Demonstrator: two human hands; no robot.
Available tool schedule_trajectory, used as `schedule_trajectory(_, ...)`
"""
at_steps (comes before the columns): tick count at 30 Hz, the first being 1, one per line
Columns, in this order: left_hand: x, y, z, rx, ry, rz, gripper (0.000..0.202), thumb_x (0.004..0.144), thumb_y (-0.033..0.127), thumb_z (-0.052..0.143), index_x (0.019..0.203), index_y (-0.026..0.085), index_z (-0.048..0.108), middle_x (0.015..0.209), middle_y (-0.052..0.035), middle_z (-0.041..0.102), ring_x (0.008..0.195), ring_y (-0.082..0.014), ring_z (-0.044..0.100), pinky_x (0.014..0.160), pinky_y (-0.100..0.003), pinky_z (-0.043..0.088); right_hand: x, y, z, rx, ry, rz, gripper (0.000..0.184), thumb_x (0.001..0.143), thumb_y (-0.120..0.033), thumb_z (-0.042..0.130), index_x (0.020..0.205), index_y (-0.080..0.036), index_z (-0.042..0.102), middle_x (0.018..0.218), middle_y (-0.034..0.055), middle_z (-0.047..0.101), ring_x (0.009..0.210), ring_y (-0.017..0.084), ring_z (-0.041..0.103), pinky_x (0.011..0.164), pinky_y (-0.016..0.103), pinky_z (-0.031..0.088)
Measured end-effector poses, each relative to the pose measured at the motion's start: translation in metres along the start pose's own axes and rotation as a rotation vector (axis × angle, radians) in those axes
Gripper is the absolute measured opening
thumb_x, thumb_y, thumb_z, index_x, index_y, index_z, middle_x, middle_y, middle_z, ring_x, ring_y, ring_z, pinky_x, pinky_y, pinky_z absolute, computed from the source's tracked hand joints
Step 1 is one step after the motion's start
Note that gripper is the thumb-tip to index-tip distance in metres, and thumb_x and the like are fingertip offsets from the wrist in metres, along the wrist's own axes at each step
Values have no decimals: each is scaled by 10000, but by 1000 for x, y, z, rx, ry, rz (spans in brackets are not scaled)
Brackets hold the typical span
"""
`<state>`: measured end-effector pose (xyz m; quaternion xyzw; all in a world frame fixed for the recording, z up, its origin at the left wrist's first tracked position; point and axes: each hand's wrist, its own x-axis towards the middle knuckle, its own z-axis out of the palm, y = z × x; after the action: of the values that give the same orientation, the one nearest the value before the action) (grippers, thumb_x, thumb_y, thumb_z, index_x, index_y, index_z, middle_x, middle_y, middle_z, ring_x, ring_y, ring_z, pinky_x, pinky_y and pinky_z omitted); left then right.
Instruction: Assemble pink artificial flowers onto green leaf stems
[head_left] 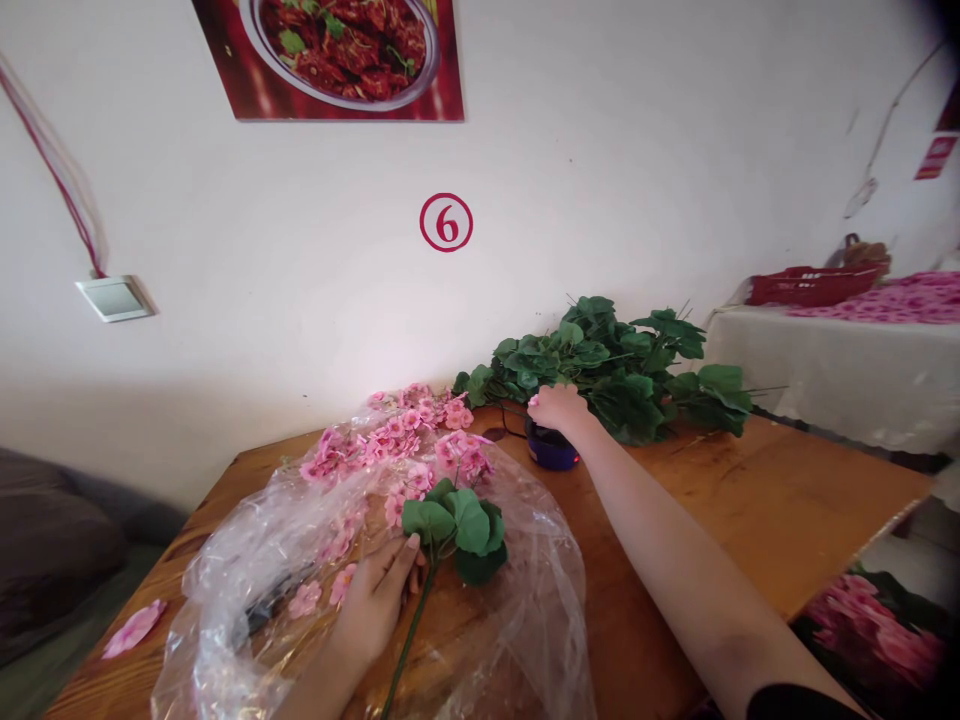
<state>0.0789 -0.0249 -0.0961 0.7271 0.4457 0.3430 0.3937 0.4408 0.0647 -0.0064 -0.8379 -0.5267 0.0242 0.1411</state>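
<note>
l hand (375, 600) on clear plastic bag (217, 640), fingers together, just by stem of pink blossom branch (412, 640), can't tell if gripping, r hand (556, 408) w/ fingers bunched together on top of blue tub (551, 458) by green leaves (622, 370) on wood table (750, 500)

A scuffed orange-brown wooden table (750, 500) is partly covered by a crumpled clear plastic bag (525, 570), on which pink artificial blossom sprays (397, 445) are laid; green artificial leafy stems (622, 390) and a small round dark-blue tub (553, 458) are placed beyond.
</note>
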Motion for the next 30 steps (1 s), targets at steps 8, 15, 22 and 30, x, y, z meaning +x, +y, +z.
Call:
schedule_trajectory(8, 0, 0, 0, -11, -5, -10, 518, 933, 623, 383, 752, 194, 609, 609, -2, 582, 552, -157, 531, 541, -262, 405, -2, 1, -3, 13, 17, 13, 517, 887, -408, 484, 1295, -107, 584, 1307, 233, 532, 1230, 396, 456, 913, 445, 439)
schedule_trajectory(15, -2, 1, 0, 13, -8, -1, 502, 940, 602, 389, 745, 197, 613, 612, 4, 577, 550, -150, 530, 536, -249, 399, -11, 1, -26, 49, 102, 19, 499, 874, -394, 478, 1276, -114, 575, 1273, 231, 546, 1187, 397, 490, 885, 456, 460)
schedule_trajectory(22, -3, 4, -1, 171, -3, 60, 482, 950, 563, 396, 695, 196, 575, 610, 5, 565, 579, -153, 529, 565, -259, 371, -26, -3, -49, 64, 193, -1, 490, 880, -406, 465, 1262, -118, 567, 1245, 225, 549, 1162, 393, 496, 896, 465, 451)
schedule_trajectory(30, -10, 19, 2, 614, -43, 178, 416, 913, 468, 506, 601, 194, 532, 605, -3, 573, 598, -150, 518, 575, -279, 291, -29, -8, -47, 38, 201, 1, 454, 864, -401, 492, 1214, -133, 599, 1209, 220, 567, 1119, 396, 517, 856, 468, 458)
